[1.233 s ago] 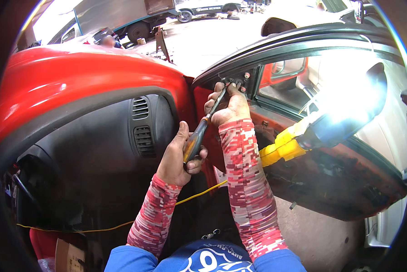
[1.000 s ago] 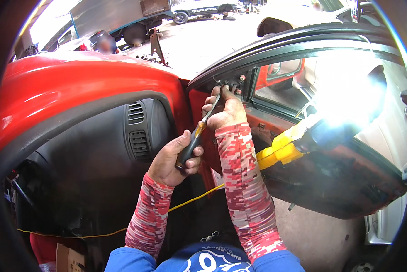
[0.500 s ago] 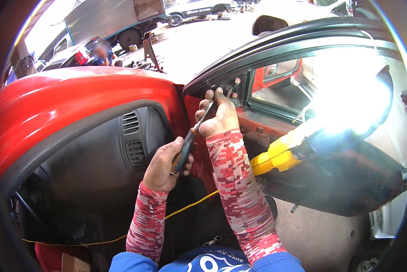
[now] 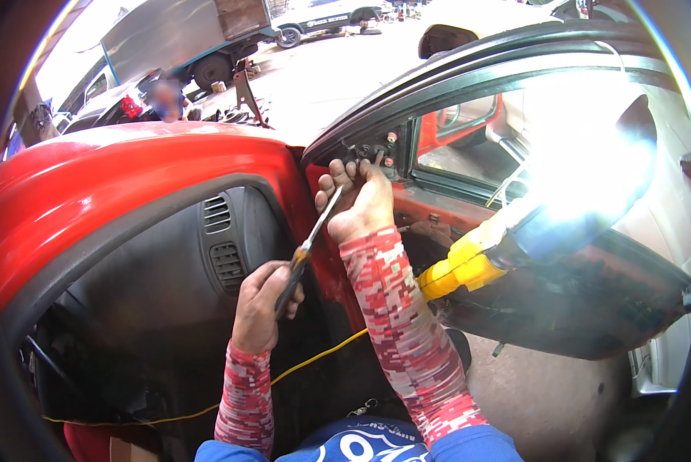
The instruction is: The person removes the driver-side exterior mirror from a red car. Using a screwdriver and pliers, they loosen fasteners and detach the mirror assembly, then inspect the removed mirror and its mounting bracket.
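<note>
I see the left arm (image 4: 247, 400) reach up from seven o'clock, pointing nearly at twelve. The left grip (image 4: 261, 308) is curled like a fist, thumb (image 4: 273, 285) on top. The right arm (image 4: 407, 331) starts at five o'clock and leans toward eleven. The right grip (image 4: 369, 199) is farther up than the left one. Its palm (image 4: 359, 208) faces back to six o'clock, its fingers (image 4: 337, 169) are half bent, and its thumb points to twelve.

And there's print on show: down below the open door (image 4: 561, 308), the blue shirt (image 4: 376, 435) sports big white characters with a smaller curved line of letters above; up beyond that door, a parked vehicle (image 4: 326, 19) wears pale lettering on its dark side.
</note>
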`<state>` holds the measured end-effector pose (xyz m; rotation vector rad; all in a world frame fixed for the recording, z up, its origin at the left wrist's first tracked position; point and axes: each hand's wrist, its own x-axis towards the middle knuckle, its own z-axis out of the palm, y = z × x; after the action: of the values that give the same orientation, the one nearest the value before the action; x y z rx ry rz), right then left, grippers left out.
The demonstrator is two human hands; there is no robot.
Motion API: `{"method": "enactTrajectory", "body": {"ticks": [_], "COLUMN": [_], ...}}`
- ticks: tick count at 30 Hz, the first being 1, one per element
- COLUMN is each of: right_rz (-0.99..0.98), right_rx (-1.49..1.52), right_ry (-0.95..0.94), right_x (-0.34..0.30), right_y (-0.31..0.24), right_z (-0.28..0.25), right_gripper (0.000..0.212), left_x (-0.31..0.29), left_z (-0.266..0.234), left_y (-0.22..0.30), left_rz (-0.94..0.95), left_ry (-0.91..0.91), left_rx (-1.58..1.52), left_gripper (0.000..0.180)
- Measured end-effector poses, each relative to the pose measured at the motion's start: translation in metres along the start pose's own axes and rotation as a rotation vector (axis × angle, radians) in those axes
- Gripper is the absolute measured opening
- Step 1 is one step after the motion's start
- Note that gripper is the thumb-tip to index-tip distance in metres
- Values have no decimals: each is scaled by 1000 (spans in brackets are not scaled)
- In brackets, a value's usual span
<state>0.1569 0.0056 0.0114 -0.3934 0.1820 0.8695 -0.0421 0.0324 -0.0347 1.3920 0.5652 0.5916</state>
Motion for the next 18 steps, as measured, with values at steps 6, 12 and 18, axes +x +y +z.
{"method": "enactTrajectory", "body": {"ticks": [6, 12, 18], "right_rz": [-149, -189, -272], "right_rx": [-189, -592, -533], "right_ry": [-289, -494, -477], "right_x": [-46, -122, -170], "right_y": [36, 44, 3], "right_z": [-33, -74, -124], "right_gripper": [22, 15, 20], "left_x": [-38, -54, -56], "left_z": [-28, -22, 4], "left_y": [-22, -21, -21], "left_rz": [149, 213, 76], "left_ry": [-181, -339, -611], "left_rx": [-313, -338, -370], "left_gripper": [44, 52, 55]}}
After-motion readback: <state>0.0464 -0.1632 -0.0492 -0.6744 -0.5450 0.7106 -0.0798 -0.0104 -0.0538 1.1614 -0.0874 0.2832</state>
